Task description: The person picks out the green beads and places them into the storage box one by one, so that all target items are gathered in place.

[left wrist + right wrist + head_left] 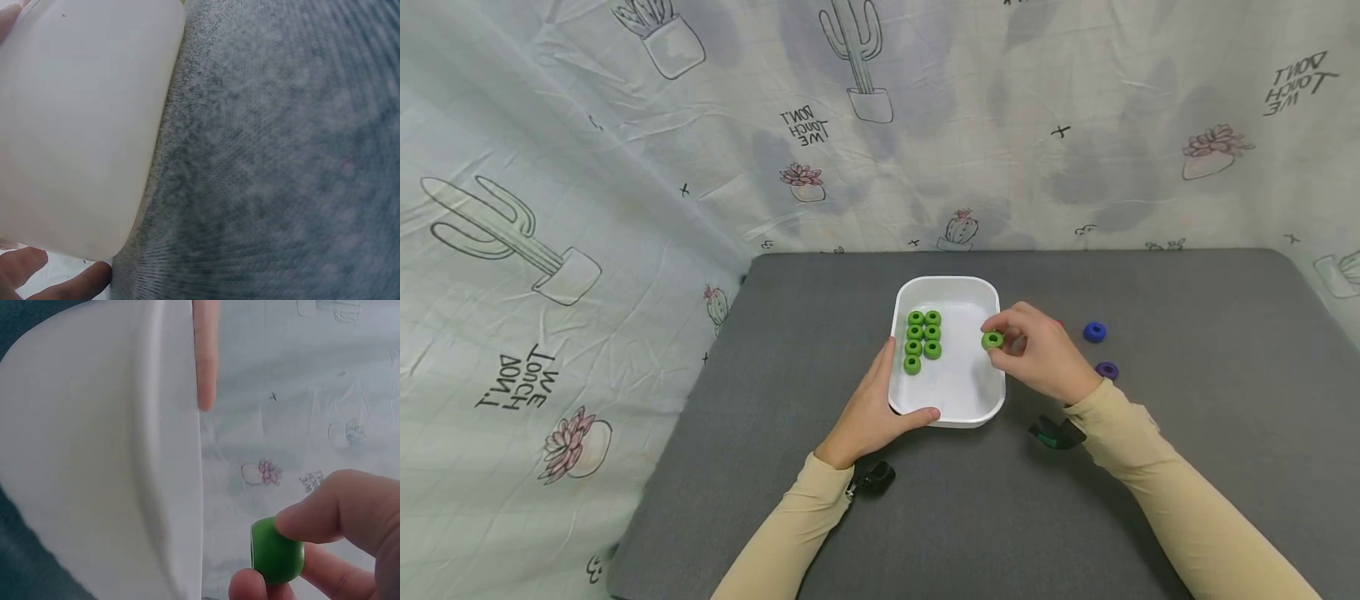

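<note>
A white tray (958, 392) lies on the grey table with several green beads (913, 347) in two columns along its left side. My left hand (868, 408) grips the tray's near left corner, the thumb over the front rim and the fingers along the left wall. In the left wrist view, fingertips (87, 281) show beyond the tray's outer wall (81, 137). Above the tray's right rim, my right hand (1037, 350) pinches one green bead (992, 340) between thumb and fingers. The right wrist view shows that green bead (275, 553) side-on, held by the fingertips.
Right of the tray, a blue bead (1094, 332) and a dark blue bead (1107, 370) lie on the grey table (1210, 417). A bit of red (1060, 322) peeks out behind the right hand. A patterned white cloth (1000, 150) hangs behind the table.
</note>
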The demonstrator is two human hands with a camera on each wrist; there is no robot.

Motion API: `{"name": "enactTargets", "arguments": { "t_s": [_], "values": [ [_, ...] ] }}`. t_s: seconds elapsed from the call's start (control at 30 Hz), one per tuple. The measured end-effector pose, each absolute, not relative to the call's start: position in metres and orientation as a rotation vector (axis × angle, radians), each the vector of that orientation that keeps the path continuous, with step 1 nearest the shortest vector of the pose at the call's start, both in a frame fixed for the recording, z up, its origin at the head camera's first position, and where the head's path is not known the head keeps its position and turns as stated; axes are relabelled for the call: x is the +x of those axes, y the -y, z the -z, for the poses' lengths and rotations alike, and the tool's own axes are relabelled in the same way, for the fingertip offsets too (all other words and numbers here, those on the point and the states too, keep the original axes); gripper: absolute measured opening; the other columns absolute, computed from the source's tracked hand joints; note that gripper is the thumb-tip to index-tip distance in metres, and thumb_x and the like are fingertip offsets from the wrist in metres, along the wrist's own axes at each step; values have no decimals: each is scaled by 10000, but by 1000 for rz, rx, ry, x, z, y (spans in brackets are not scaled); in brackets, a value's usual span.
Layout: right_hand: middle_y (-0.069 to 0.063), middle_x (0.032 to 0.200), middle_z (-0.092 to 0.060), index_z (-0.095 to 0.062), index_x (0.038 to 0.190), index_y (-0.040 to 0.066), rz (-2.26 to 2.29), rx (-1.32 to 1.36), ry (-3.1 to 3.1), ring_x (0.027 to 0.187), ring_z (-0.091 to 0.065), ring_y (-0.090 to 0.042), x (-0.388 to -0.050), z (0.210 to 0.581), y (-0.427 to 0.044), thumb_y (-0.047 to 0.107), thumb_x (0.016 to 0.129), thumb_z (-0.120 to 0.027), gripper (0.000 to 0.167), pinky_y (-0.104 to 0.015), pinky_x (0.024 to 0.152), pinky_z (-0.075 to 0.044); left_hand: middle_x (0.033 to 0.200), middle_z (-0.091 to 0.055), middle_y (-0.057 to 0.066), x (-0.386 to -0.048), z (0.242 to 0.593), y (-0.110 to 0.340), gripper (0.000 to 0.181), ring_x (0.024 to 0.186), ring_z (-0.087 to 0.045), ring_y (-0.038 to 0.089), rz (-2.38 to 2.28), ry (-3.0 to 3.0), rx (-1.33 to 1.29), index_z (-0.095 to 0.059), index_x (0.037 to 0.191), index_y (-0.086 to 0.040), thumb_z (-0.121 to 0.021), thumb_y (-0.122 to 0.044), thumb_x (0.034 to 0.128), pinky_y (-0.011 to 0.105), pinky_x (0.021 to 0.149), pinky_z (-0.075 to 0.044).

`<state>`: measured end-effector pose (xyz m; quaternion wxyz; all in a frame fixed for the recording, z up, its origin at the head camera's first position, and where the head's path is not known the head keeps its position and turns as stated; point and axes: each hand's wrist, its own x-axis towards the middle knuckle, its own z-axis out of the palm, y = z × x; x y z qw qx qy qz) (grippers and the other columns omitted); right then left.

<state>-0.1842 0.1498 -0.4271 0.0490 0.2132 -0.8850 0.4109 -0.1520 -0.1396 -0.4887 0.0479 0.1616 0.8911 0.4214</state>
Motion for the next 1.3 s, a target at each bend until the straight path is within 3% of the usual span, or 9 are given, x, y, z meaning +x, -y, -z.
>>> {"name": "enactTargets", "arguments": {
  "t_s": [0.4,0.87,1.0,1.3],
  "values": [
    [-52,1012,-656,-728,1097,74,-1222,768,2752,813,-644,-156,-195,417,-120,54,886,-752,213,-345,724,-536,1753,-77,-81,-153,489,140,1278,1585,-223,177,-1260,-2739,503,22,1688,-262,-786,-701,801,538,1207,-343],
    [-103,1063,-668,-727,1134,28,-1244,852,2833,833,-686,-187,-213,415,-97,22,874,-737,260,-352,765,-552,1746,-62,-120,-153,489,141,1271,1581,-224,160,-1258,-2735,494,29,1686,-272,-780,-703,806,527,1214,-336],
    [-117,1023,-662,-726,1121,2,-1243,881,2871,832,-702,-229,-220,419,-91,-1,853,-745,269,-379,790,-573,1750,-61,-94,-154,490,141,1269,1588,-210,165,-1244,-2749,504,28,1688,-246,-786,-681,816,523,1220,-327],
    [-101,988,-680,-730,1090,40,-1143,937,2982,815,-690,-193,-229,431,-81,15,856,-750,236,-382,807,-581,1751,-43,-104,-153,490,142,1265,1597,-190,167,-1229,-2754,507,26,1689,-235,-785,-671,822,510,1233,-311]
  ]
}}
